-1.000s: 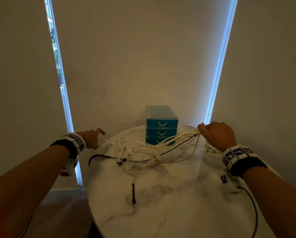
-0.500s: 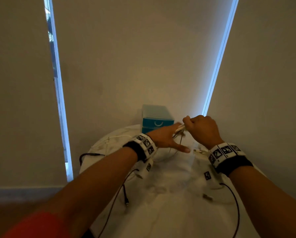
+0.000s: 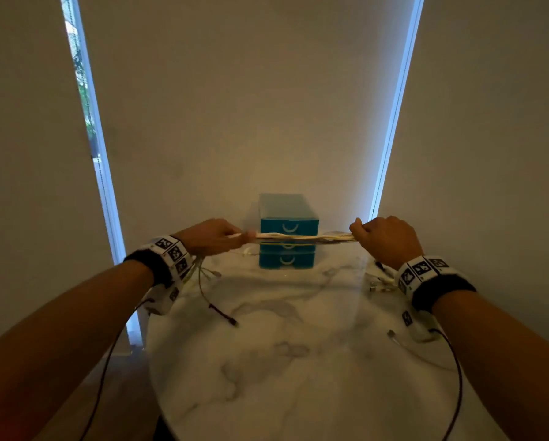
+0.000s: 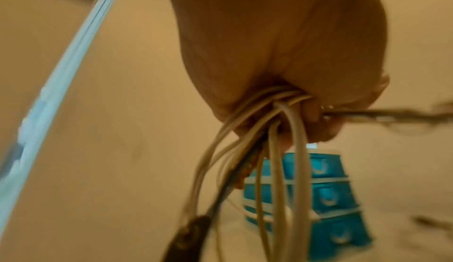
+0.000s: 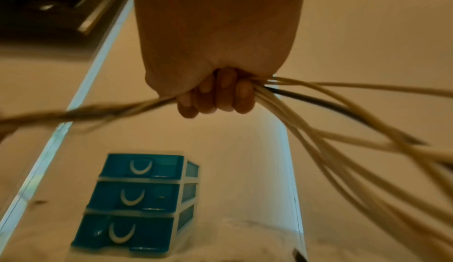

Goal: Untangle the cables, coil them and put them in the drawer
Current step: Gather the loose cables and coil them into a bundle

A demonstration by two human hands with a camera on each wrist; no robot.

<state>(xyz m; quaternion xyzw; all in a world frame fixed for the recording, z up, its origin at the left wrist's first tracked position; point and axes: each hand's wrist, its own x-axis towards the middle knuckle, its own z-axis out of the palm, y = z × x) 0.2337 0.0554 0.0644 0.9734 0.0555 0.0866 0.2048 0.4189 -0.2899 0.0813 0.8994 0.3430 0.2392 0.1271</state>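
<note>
A bundle of white cables with one dark cable is stretched taut in the air between both hands, in front of the blue drawer unit. My left hand grips its left end in a fist; loose cable ends hang below it. My right hand grips the right end, and more cable tails trail off to the right. The unit's three drawers are all closed.
The round marble table carries a dark plug end at the left and small connectors at the right. Wrist camera leads hang off both forearms. The wall and window strips stand close behind the drawer unit.
The left hand reached across to the right hand, took hold of the bundle and slid back left, so the loose tangle on the table is now pulled into one taut strand.
</note>
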